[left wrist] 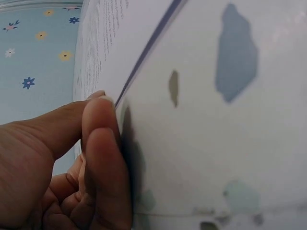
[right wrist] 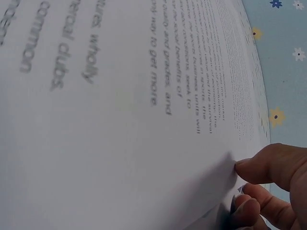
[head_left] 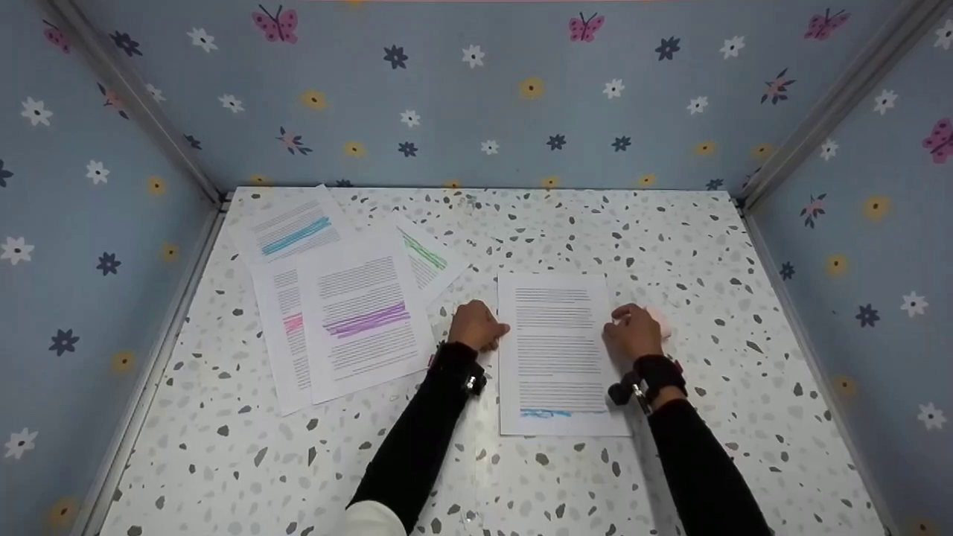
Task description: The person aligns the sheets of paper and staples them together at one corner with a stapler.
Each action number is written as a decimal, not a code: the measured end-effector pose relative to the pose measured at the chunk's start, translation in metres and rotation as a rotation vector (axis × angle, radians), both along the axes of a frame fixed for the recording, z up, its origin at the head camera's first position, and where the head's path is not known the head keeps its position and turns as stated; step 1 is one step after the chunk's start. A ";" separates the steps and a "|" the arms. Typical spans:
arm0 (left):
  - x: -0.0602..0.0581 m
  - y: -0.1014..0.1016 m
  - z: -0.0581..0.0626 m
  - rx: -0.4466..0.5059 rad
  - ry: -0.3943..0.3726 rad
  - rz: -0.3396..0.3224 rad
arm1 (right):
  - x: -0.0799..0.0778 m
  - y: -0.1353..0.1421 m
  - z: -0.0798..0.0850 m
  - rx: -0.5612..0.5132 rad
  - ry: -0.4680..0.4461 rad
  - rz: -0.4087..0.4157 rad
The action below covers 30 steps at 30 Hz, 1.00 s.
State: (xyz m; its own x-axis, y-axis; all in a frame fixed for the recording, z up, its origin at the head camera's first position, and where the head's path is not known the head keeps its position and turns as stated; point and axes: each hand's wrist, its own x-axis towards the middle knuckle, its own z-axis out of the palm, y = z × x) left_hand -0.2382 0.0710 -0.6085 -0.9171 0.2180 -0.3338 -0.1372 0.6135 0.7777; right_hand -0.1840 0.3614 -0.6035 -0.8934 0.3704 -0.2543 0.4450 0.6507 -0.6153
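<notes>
A printed sheet of paper (head_left: 555, 320) with blue highlighter scribble near its bottom lies upright in front of me, right of the table's middle. My left hand (head_left: 475, 327) pinches its left edge between thumb and fingertips; the left wrist view shows a dark shadow line along that edge. On the opposite side, my right hand (head_left: 633, 333) pinches the right edge, the thumb (right wrist: 261, 165) on top of the page and the other fingers curled at its underside. Behind the right hand a pale pink object (head_left: 660, 320) is mostly hidden.
Several overlapping printed sheets lie to the left: one with purple highlighting (head_left: 365, 298) on top, others marked blue (head_left: 298, 216), green (head_left: 428, 260) and pink (head_left: 287, 350). The speckled white table (head_left: 551, 491) is enclosed by flowered blue walls (head_left: 476, 97).
</notes>
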 end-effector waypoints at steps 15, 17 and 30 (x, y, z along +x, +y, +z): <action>-0.003 -0.004 0.006 0.025 -0.049 -0.020 | -0.002 0.005 0.004 -0.028 -0.028 0.015; -0.003 -0.008 0.009 0.034 -0.068 -0.016 | -0.002 0.003 0.006 -0.041 -0.034 0.003; -0.018 -0.076 0.069 0.057 0.230 0.116 | -0.014 -0.035 0.064 -0.059 0.247 0.034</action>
State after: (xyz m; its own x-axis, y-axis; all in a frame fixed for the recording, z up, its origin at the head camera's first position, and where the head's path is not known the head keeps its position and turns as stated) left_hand -0.2557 -0.0054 -0.5399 -0.9874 0.1199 -0.1036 -0.0193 0.5582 0.8295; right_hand -0.1979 0.3260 -0.5390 -0.9429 0.3298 -0.0469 0.2545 0.6225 -0.7401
